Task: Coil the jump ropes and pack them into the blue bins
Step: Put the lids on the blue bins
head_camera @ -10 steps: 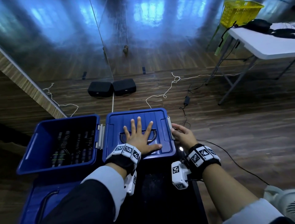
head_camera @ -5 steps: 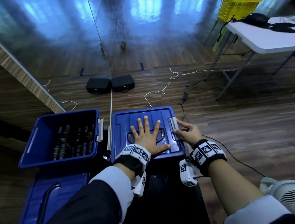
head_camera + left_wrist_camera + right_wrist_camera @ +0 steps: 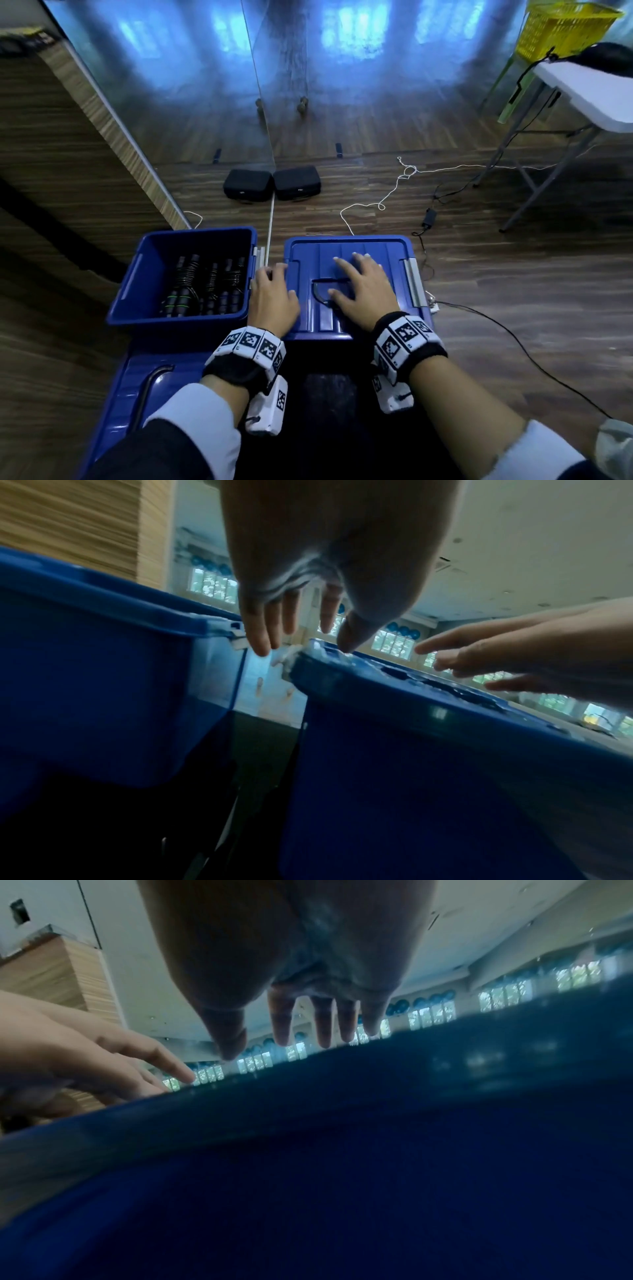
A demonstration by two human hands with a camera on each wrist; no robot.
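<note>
Two blue bins stand side by side. The left bin (image 3: pixel 137 274) is uncovered and holds several coiled black jump ropes (image 3: pixel 205 287). A blue lid (image 3: pixel 387 250) covers the right bin. My right hand (image 3: pixel 349 277) lies flat on that lid over its recessed handle, fingers straight. My left hand (image 3: pixel 279 284) is at the lid's left edge, in the gap between the bins. In the left wrist view its straight fingertips (image 3: pixel 260 647) reach down to the white latch (image 3: pixel 287 653), and the thumb touches the lid's rim. Neither hand holds anything.
A second blue lid (image 3: pixel 144 387) lies in front of the left bin. Both bins stand on a black surface (image 3: pixel 325 394). On the wooden floor are two black cases (image 3: pixel 272 185), a white cord (image 3: pixel 376 202) and black cables. A folding table (image 3: pixel 589 96) and a yellow basket (image 3: pixel 561 27) stand far right.
My left hand has slid off the lid's top to its left edge. My right hand has left the right latch and now lies flat on the lid.
</note>
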